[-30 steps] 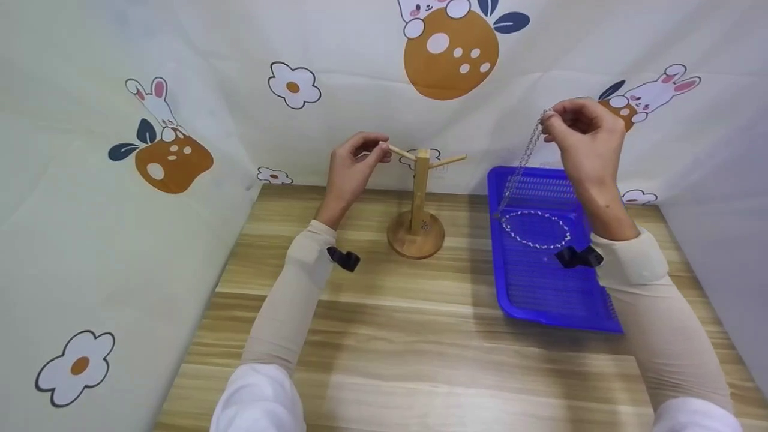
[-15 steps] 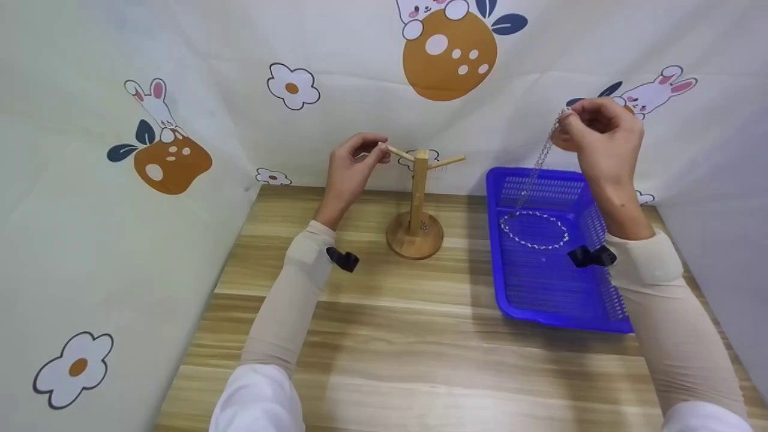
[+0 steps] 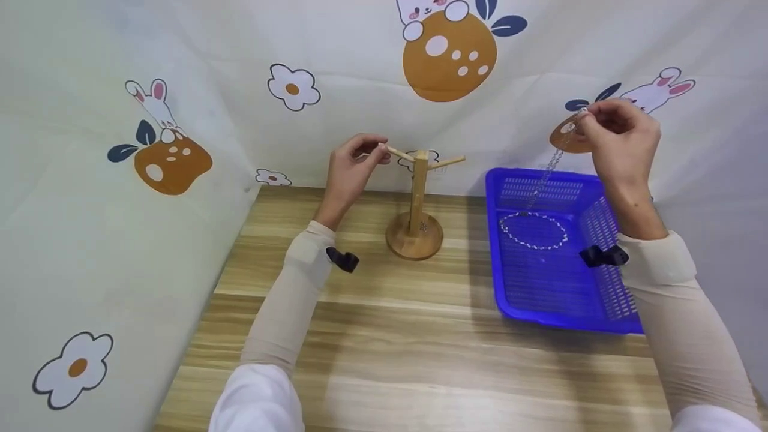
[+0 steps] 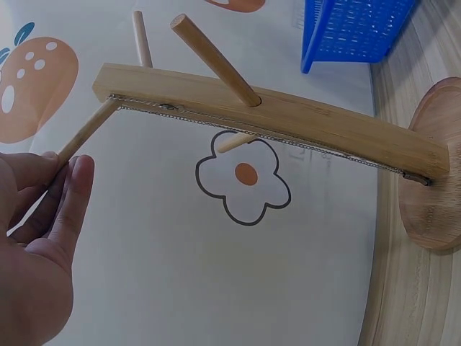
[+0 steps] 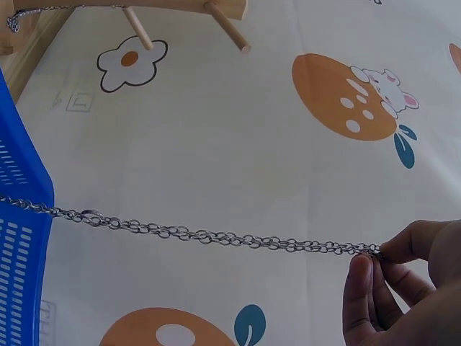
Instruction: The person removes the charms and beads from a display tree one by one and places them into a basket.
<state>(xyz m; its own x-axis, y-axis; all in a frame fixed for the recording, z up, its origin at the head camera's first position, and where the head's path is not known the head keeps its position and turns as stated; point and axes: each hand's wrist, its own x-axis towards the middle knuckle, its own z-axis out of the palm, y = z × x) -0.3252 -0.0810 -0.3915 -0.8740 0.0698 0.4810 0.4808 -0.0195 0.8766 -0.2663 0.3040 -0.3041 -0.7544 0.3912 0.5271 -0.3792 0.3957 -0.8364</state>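
Observation:
My left hand (image 3: 354,168) pinches the tip of a peg (image 4: 88,132) on a wooden jewelry stand (image 3: 419,192), which stands upright on its round base. A thin chain (image 4: 274,135) hangs from that peg, close against the post. To the right, my right hand (image 3: 627,141) holds up a silver chain necklace (image 5: 216,238), pinched at its top between thumb and fingertips. Its doubled links slope down over a blue plastic basket (image 3: 497,270). In the basket lies a white beaded necklace (image 3: 534,246), spread in a loop; the chain's lower end hangs near its far side.
Another bare peg (image 3: 449,161) juts from the stand's right side, with more pegs showing in the left wrist view. A wood-grain table (image 3: 384,336) carries the stand and basket. A patterned cloth (image 3: 354,54) rises behind and at both sides.
My right hand has shifted to the right, drawing the silver chain from the basket's left rim to over its inside. My left hand stays at the peg.

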